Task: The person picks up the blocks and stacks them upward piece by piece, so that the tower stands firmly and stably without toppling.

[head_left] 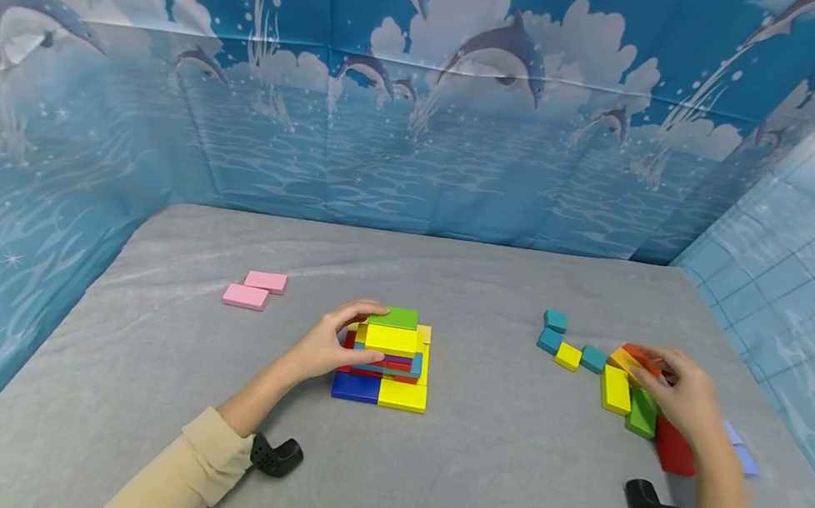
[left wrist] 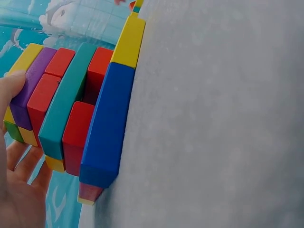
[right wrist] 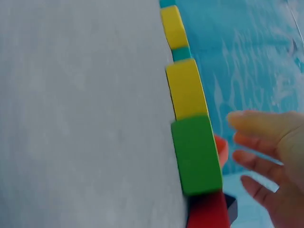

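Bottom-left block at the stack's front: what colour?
Blue; the bottom-left block shows best in the left wrist view.

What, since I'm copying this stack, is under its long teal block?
Under the teal block, two red blocks show with a gap between them, and below those a blue block and a yellow block. Whatever lies deeper behind them is covered.

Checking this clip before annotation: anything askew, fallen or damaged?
Nothing stands out. The block stack is upright, with no visible damage. The loose blocks by the right hand lie at mixed angles, but none looks broken.
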Demonstrator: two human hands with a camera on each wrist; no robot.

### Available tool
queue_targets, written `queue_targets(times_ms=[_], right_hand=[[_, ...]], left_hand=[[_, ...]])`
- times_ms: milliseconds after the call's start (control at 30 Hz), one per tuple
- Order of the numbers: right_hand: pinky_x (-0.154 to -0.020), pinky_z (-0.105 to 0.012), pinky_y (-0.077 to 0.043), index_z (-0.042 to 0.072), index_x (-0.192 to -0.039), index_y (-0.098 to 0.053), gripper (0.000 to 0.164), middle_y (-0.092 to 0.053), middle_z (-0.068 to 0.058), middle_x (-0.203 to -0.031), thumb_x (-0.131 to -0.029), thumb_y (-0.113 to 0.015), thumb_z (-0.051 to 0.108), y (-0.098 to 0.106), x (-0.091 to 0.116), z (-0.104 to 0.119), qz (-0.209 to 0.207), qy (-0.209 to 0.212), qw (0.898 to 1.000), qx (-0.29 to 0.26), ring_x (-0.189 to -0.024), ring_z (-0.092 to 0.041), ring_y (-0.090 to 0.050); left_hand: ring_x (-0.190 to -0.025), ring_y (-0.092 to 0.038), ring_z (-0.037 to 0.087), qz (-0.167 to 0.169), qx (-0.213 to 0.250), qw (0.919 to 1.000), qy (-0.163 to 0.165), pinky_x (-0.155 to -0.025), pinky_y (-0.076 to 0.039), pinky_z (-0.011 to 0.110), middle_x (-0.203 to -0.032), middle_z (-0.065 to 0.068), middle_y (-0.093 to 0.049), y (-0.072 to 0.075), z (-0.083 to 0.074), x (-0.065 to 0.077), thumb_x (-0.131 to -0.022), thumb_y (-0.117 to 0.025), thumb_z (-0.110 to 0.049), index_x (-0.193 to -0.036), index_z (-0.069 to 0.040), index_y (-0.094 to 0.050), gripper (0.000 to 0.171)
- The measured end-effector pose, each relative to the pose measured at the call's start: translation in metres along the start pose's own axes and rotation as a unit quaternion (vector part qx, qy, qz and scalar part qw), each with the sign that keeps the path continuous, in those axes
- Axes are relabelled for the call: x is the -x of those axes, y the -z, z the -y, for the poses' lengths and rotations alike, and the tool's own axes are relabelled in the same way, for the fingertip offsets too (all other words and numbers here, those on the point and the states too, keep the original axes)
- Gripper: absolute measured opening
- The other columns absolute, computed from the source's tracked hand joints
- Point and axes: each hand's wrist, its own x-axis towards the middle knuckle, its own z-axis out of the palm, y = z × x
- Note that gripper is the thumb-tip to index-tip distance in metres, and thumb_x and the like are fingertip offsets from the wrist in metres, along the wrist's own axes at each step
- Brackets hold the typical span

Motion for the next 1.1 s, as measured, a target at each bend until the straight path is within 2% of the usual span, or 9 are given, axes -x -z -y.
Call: queue_targets(times_ms=[100, 267, 333, 633, 800, 900, 933, 1033, 1100], right_hand=[[-0.059, -0.018, -0.040, -0.006, -0.104, -0.061, 0.028, -0.055, -0.022, -0.094, -0.081, -0.068, 0.008, 0.001, 0.004, -0.014, 0.011, -0.011, 1.000, 0.023, -0.076, -0.029, -0.048], [-0.064, -0.039, -0.043, -0.008, -0.103, -0.062, 0.030, -0.055, -0.026, -0.096, -0.083, -0.067, 0.014, 0.000, 0.005, -0.018, 0.047, -0.047, 0.997, 0.045, -0.078, -0.032, -0.046], [-0.065, -0.043, -0.042, -0.008, -0.105, -0.061, 0.034, -0.054, -0.028, -0.098, -0.084, -0.066, 0.018, 0.000, 0.004, -0.018, 0.060, -0.063, 0.995, 0.050, -0.079, -0.033, -0.044], [-0.061, -0.038, -0.042, -0.010, -0.108, -0.060, 0.042, -0.055, -0.028, -0.094, -0.083, -0.067, 0.024, 0.001, 0.000, -0.017, 0.084, -0.083, 0.991, 0.066, -0.077, -0.033, -0.043], [-0.056, -0.033, -0.043, -0.010, -0.105, -0.061, 0.037, -0.056, -0.023, -0.085, -0.083, -0.068, 0.019, 0.000, -0.001, -0.016, 0.052, -0.055, 0.995, 0.070, -0.072, -0.029, -0.047], [-0.056, -0.037, -0.046, -0.007, -0.106, -0.061, 0.035, -0.056, -0.022, -0.085, -0.084, -0.066, 0.020, 0.002, -0.004, -0.004, 0.024, -0.027, 0.998, 0.052, -0.072, -0.031, -0.050], [-0.055, -0.037, -0.046, -0.003, -0.108, -0.063, 0.034, -0.057, -0.020, -0.087, -0.084, -0.066, 0.022, 0.001, -0.007, 0.000, 0.014, -0.015, 0.999, 0.046, -0.072, -0.029, -0.050], [-0.060, -0.044, -0.049, 0.003, -0.110, -0.064, 0.031, -0.058, -0.017, -0.092, -0.085, -0.066, 0.022, -0.001, -0.015, 0.028, -0.007, 0.034, 0.999, 0.009, -0.077, -0.027, -0.051], [-0.063, -0.036, -0.049, 0.005, -0.108, -0.065, 0.028, -0.060, -0.012, -0.092, -0.083, -0.068, 0.018, -0.004, -0.022, 0.052, -0.017, 0.079, 0.997, -0.011, -0.077, -0.025, -0.051]], left_hand=[[-0.117, -0.045, 0.022, 0.000, -0.002, 1.0000, -0.001, -0.099, -0.038, 0.043, -0.131, 0.007, -0.049, 0.000, 0.000, 0.000, -0.078, -0.073, -0.021, -0.125, -0.012, -0.052, 0.052], [-0.117, -0.045, 0.022, -0.001, -0.002, 1.0000, 0.001, -0.099, -0.038, 0.043, -0.131, 0.007, -0.048, 0.001, -0.001, -0.001, -0.078, -0.073, -0.018, -0.125, -0.011, -0.052, 0.052], [-0.116, -0.046, 0.023, -0.001, -0.002, 1.0000, 0.000, -0.098, -0.039, 0.043, -0.131, 0.008, -0.048, 0.001, -0.002, -0.001, -0.078, -0.073, -0.016, -0.125, -0.011, -0.052, 0.053], [-0.115, -0.046, 0.021, 0.001, 0.000, 1.0000, 0.008, -0.098, -0.039, 0.043, -0.130, 0.005, -0.049, 0.001, -0.001, 0.000, -0.078, -0.073, -0.020, -0.126, -0.013, -0.052, 0.052], [-0.115, -0.045, 0.022, 0.003, 0.006, 0.9999, 0.012, -0.098, -0.038, 0.043, -0.130, 0.005, -0.048, 0.001, 0.000, 0.000, -0.079, -0.073, -0.022, -0.125, -0.013, -0.052, 0.052], [-0.114, -0.046, 0.021, 0.004, 0.009, 0.9998, 0.016, -0.098, -0.038, 0.043, -0.130, 0.004, -0.049, 0.001, 0.000, 0.000, -0.079, -0.073, -0.022, -0.125, -0.014, -0.052, 0.052], [-0.114, -0.046, 0.021, 0.004, 0.009, 0.9998, 0.016, -0.098, -0.038, 0.043, -0.130, 0.004, -0.049, 0.001, 0.000, 0.000, -0.079, -0.073, -0.022, -0.125, -0.014, -0.052, 0.052], [-0.114, -0.046, 0.021, 0.005, 0.010, 0.9998, 0.014, -0.098, -0.038, 0.043, -0.130, 0.005, -0.048, 0.001, -0.001, -0.001, -0.079, -0.073, -0.022, -0.125, -0.013, -0.052, 0.052], [-0.114, -0.046, 0.021, 0.005, 0.011, 0.9998, 0.013, -0.098, -0.038, 0.042, -0.130, 0.005, -0.048, 0.001, -0.001, -0.001, -0.079, -0.073, -0.021, -0.125, -0.013, -0.052, 0.052]])
